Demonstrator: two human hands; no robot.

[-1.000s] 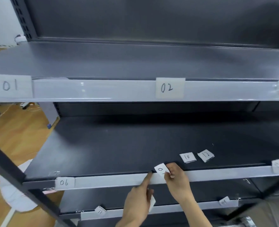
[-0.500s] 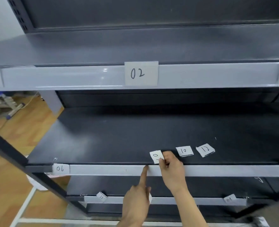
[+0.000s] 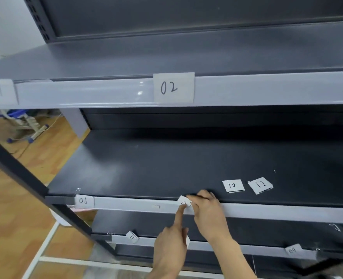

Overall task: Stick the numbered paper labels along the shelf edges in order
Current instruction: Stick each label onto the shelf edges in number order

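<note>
Right hand [image 3: 209, 212] pinches a small paper label [image 3: 183, 202] against the middle shelf's grey edge strip [image 3: 136, 206]. The left hand [image 3: 171, 244] presses its index fingertip on it, its other fingers curled round a white paper scrap [image 3: 188, 240]. On that strip, label 06 [image 3: 83, 200] sits at the far left; label 10 [image 3: 233, 185] and label 12 [image 3: 261, 185] lie just behind it.
</note>
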